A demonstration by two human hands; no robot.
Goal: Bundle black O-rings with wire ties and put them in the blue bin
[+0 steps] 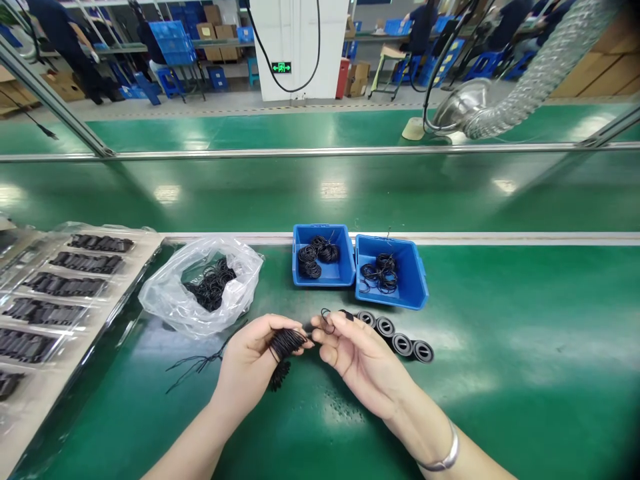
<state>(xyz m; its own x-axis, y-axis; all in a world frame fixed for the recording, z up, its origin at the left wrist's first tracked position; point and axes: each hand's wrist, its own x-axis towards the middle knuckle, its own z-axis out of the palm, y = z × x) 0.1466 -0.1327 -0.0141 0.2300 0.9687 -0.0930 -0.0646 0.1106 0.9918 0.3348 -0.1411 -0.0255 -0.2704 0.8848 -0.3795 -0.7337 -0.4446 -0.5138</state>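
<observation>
My left hand [260, 350] is closed around a bundle of thin black cords [287, 343], with loose cord ends trailing out to its left. Dark tips of the bundle hang below the fingers. Close beside it, my right hand [363, 360] pinches a thin black cord loop [326, 319] between thumb and fingers. A small dark piece sits between the two hands' fingertips; its kind is hard to make out. Behind the right hand lies a row of round black parts [402, 345] with slotted faces, partly covered by that hand.
A clear plastic bag [165, 300] of black cords lies at the left. Two blue bins, one [324, 283] beside the other [417, 280], hold coiled cords. Trays of black parts [100, 313] line the far left. A metal duct hood [463, 107] hangs at the upper right.
</observation>
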